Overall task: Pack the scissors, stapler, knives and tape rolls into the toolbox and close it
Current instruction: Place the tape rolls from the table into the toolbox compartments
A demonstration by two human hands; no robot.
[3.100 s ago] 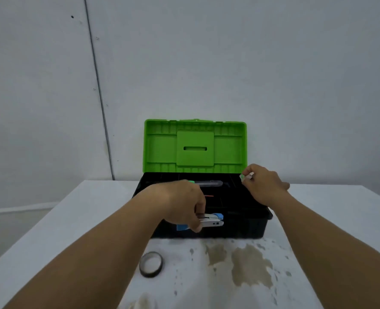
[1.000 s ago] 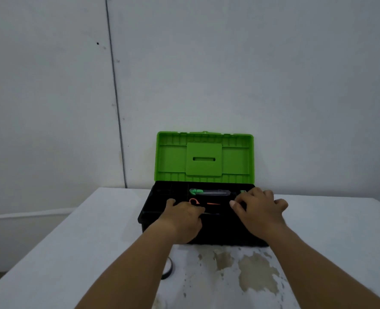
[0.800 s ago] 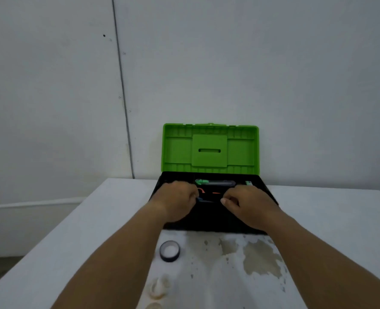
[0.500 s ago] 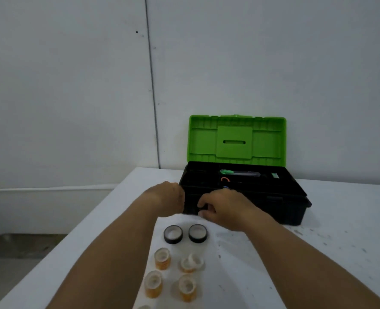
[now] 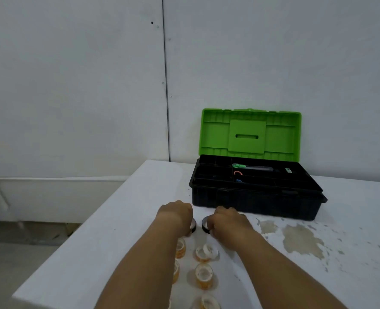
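Head view: at six o'clock, small amber-cored clear tape rolls (image 5: pixel 204 275) are laid in rows on the white table (image 5: pixel 117 230). Beyond them, the left hand (image 5: pixel 177 216) is curled over one black tape roll (image 5: pixel 193 225), the right hand (image 5: pixel 226 221) over another black tape roll (image 5: pixel 206 224); whether either is actually gripped cannot be told. The open black toolbox with green lid (image 5: pixel 251 197) is set at one o'clock, long axis crosswise, nearer the right hand. No writing can be read.
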